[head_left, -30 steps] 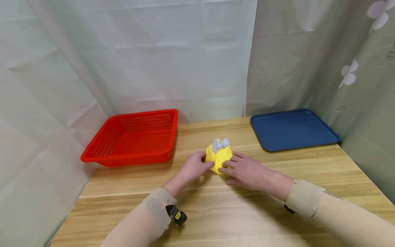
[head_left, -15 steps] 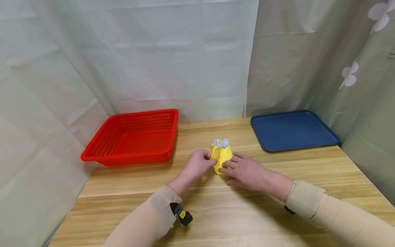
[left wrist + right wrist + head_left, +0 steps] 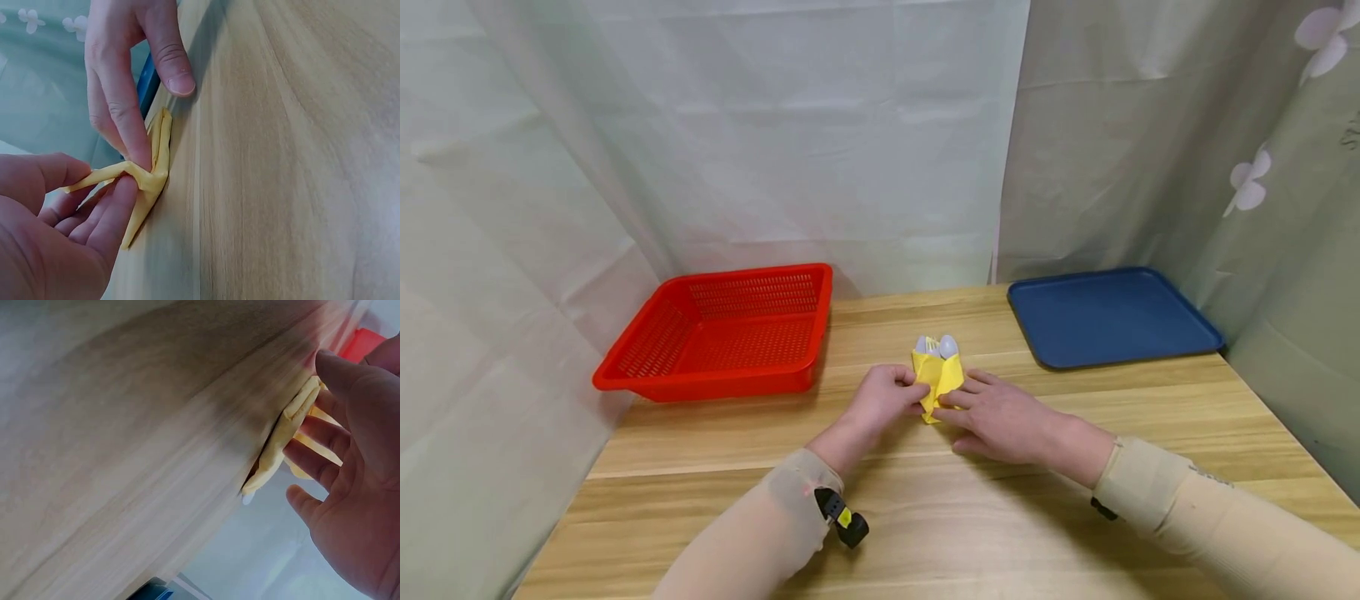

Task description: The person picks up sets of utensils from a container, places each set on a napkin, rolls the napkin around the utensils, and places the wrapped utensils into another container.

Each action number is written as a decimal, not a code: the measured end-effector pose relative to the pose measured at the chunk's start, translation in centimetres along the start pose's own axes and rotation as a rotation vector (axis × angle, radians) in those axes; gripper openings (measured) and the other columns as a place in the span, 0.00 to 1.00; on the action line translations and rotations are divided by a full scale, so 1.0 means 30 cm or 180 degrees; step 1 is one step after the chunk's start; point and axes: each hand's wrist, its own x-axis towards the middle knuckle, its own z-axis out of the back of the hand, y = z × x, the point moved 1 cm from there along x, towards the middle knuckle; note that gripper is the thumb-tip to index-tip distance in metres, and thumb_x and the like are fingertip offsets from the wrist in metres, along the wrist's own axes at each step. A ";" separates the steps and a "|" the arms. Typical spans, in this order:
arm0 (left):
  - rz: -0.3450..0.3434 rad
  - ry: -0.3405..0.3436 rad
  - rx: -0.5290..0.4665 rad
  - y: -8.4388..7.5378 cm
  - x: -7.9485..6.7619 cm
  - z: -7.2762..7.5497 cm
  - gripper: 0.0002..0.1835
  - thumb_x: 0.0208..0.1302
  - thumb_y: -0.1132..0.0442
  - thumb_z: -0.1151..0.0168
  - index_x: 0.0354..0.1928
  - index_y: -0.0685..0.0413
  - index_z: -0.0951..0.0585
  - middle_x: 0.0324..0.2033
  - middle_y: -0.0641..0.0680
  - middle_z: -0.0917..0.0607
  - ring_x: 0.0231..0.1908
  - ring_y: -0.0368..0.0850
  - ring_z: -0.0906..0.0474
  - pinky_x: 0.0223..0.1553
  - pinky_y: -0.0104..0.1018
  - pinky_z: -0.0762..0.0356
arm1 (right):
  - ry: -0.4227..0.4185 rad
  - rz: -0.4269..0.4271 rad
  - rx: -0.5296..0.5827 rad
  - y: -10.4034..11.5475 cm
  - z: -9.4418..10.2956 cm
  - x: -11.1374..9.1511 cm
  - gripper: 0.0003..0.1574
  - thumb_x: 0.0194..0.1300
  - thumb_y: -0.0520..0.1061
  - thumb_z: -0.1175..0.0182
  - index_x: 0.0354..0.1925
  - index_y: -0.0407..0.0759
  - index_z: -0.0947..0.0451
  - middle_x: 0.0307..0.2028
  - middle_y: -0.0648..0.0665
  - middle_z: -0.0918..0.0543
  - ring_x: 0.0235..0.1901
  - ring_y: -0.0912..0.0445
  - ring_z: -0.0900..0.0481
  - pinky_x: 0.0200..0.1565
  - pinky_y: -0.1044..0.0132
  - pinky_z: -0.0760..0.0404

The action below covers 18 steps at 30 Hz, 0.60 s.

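A yellow napkin (image 3: 952, 377) lies on the table, folded around pale cutlery. The tops of a knife (image 3: 921, 343), a fork (image 3: 932, 346) and a spoon (image 3: 949, 346) stick out at its far end; their lower parts are hidden inside. With thumb and fingers my left hand (image 3: 880, 402) pinches the napkin's left flap, which the left wrist view shows raised off the rest of the fold (image 3: 112, 172). From the right side my right hand (image 3: 1003, 421) rests its extended fingers on the napkin, its thumb apart from the cloth.
A red perforated basket (image 3: 711, 385) stands at the back left of the wooden table (image 3: 917, 525). At the back right lies a flat blue tray (image 3: 1112, 321). Pale curtains (image 3: 790, 150) hang behind and along both sides.
My left hand has moved slightly right, bringing the napkin's left flap over the cutlery, so less of the knife shows. The right hand has stayed in place.
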 end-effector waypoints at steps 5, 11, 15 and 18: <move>-0.0113 -0.0038 0.0099 -0.003 0.000 -0.017 0.04 0.73 0.69 0.30 0.38 0.64 0.14 0.36 0.55 0.13 0.35 0.45 0.15 0.45 0.42 0.10 | 0.0155 -0.0086 0.0279 -0.008 0.007 -0.011 0.34 0.78 0.57 0.30 0.74 0.45 0.20 0.70 0.43 0.17 0.71 0.46 0.21 0.76 0.37 0.33; -0.0128 -0.0081 0.0197 -0.002 0.002 -0.033 0.04 0.74 0.69 0.30 0.38 0.63 0.13 0.36 0.54 0.14 0.34 0.44 0.16 0.41 0.39 0.11 | 0.0235 -0.0188 0.0528 -0.018 0.020 -0.019 0.35 0.78 0.56 0.30 0.74 0.41 0.22 0.71 0.43 0.18 0.72 0.45 0.22 0.77 0.39 0.34; -0.0176 -0.0117 0.0358 -0.008 -0.001 -0.040 0.04 0.73 0.68 0.29 0.37 0.62 0.13 0.33 0.52 0.14 0.31 0.42 0.19 0.34 0.32 0.17 | 0.0266 -0.0206 0.0558 -0.022 0.020 -0.025 0.38 0.77 0.56 0.29 0.75 0.39 0.23 0.71 0.43 0.18 0.71 0.45 0.22 0.77 0.40 0.33; -0.0242 -0.0175 0.0632 -0.011 -0.004 -0.042 0.05 0.72 0.67 0.28 0.35 0.60 0.12 0.30 0.50 0.15 0.29 0.41 0.22 0.30 0.30 0.23 | 0.0268 -0.0180 0.0617 -0.027 0.015 -0.030 0.38 0.78 0.56 0.30 0.76 0.39 0.24 0.72 0.43 0.18 0.71 0.45 0.22 0.76 0.40 0.32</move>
